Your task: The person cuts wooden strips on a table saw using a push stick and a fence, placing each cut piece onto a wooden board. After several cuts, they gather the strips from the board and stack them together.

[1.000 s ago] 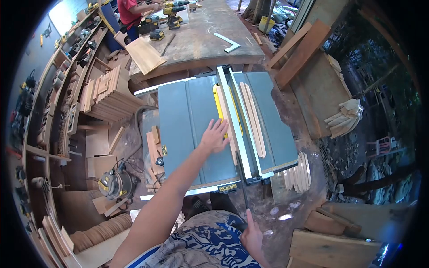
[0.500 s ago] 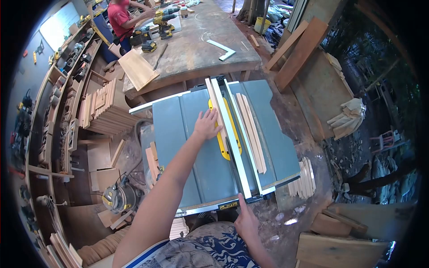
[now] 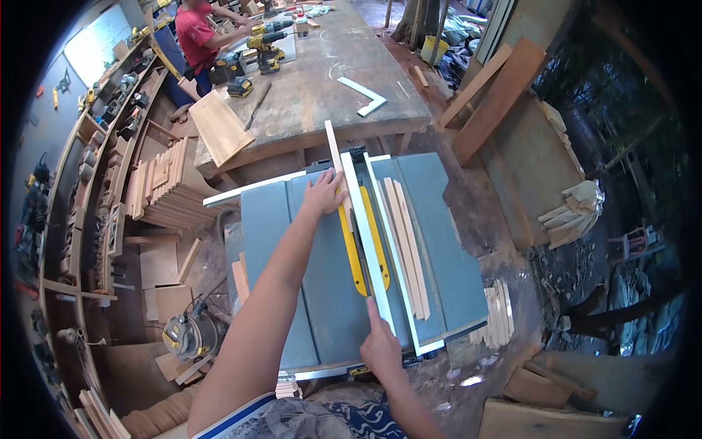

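A narrow wood strip point(image 3: 333, 143) lies along the white rip fence point(image 3: 370, 256) of a table saw point(image 3: 289, 293). It reaches past the saw's back edge. My left hand point(image 3: 323, 193) rests beside the yellow throat plate point(image 3: 352, 262), fingers spread and touching the strip. Near the front end of the fence is my right hand point(image 3: 382, 347), its index finger stretched forward and the others curled. Whatever those curled fingers hold, if anything, cannot be made out. Right of the fence lie several thin cut strips point(image 3: 409, 252).
Behind the saw stands a large workbench point(image 3: 314, 95) with a white square point(image 3: 363, 95), drills point(image 3: 265, 51) and a board point(image 3: 219, 128). A person in a red shirt point(image 3: 196, 36) works there. Stacked wood point(image 3: 164, 183) and a shop vacuum point(image 3: 191, 333) are at left.
The strip has slid forward beyond the saw's back edge. My left hand has shifted slightly left and forward, while my right hand has come from the front edge onto the saw table.
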The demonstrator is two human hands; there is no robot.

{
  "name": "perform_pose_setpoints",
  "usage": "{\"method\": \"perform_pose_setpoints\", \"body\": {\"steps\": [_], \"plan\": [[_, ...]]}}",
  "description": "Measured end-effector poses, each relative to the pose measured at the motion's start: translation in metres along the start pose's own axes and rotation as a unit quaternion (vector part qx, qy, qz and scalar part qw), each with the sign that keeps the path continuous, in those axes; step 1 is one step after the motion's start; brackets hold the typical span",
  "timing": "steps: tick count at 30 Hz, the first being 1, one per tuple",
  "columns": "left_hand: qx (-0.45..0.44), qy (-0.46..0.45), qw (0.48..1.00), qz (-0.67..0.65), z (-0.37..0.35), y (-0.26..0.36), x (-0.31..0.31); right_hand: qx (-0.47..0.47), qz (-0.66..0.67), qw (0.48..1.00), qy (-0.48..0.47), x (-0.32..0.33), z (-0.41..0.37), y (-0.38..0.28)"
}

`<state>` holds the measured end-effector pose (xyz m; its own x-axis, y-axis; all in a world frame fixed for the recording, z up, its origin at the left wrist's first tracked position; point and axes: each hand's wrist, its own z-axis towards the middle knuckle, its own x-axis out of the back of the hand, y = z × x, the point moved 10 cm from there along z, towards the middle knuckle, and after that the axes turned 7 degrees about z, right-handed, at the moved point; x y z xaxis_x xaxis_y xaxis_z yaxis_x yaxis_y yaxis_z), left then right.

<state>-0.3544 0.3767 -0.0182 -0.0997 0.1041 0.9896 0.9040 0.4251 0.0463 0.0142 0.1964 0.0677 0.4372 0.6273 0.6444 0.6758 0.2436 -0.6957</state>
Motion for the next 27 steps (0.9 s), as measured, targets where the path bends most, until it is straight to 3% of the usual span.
{"method": "perform_pose_setpoints", "body": {"steps": [5, 8, 10, 11, 12, 14, 16, 18, 20, 22, 24, 27], "plan": [[0.055, 0.044, 0.996, -0.047, 0.058, -0.033, -0.007, 0.034, -0.016, 0.999, 0.015, 0.015, 0.066, -0.024], [0.083, 0.078, 0.992, -0.055, 0.057, -0.053, -0.002, 0.064, -0.023, 0.998, 0.006, 0.032, 0.064, -0.037], [0.080, 0.114, 0.988, -0.073, 0.033, -0.073, 0.009, 0.087, 0.006, 0.996, 0.011, 0.056, 0.038, -0.049], [0.080, 0.201, 0.975, -0.041, 0.006, -0.078, 0.029, 0.067, 0.012, 0.998, 0.002, 0.061, 0.030, -0.047], [0.096, 0.206, 0.973, -0.041, -0.011, -0.087, 0.023, 0.079, 0.006, 0.997, -0.007, 0.062, 0.026, -0.050], [0.161, 0.232, 0.933, -0.222, -0.053, -0.126, 0.008, 0.066, 0.026, 0.997, 0.035, 0.066, 0.018, -0.054], [0.259, 0.182, 0.913, -0.256, -0.093, -0.156, 0.000, 0.119, 0.059, 0.991, 0.029, 0.054, 0.015, -0.081], [0.293, 0.233, 0.803, -0.463, -0.155, -0.180, 0.000, 0.123, 0.109, 0.986, 0.010, 0.036, 0.011, -0.105], [0.207, 0.306, 0.694, -0.618, -0.213, -0.210, -0.032, 0.207, 0.095, 0.973, -0.027, 0.004, 0.006, -0.126], [0.152, 0.289, 0.467, -0.822, -0.321, -0.208, -0.019, 0.287, 0.098, 0.953, -0.014, -0.023, -0.003, -0.148], [0.127, 0.272, 0.353, -0.886, -0.443, -0.213, -0.024, 0.281, 0.104, 0.950, -0.085, -0.068, -0.015, -0.155], [0.214, 0.406, 0.330, -0.825, -0.645, -0.221, -0.046, 0.304, 0.115, 0.926, -0.191, -0.133, -0.060, -0.197]]}}
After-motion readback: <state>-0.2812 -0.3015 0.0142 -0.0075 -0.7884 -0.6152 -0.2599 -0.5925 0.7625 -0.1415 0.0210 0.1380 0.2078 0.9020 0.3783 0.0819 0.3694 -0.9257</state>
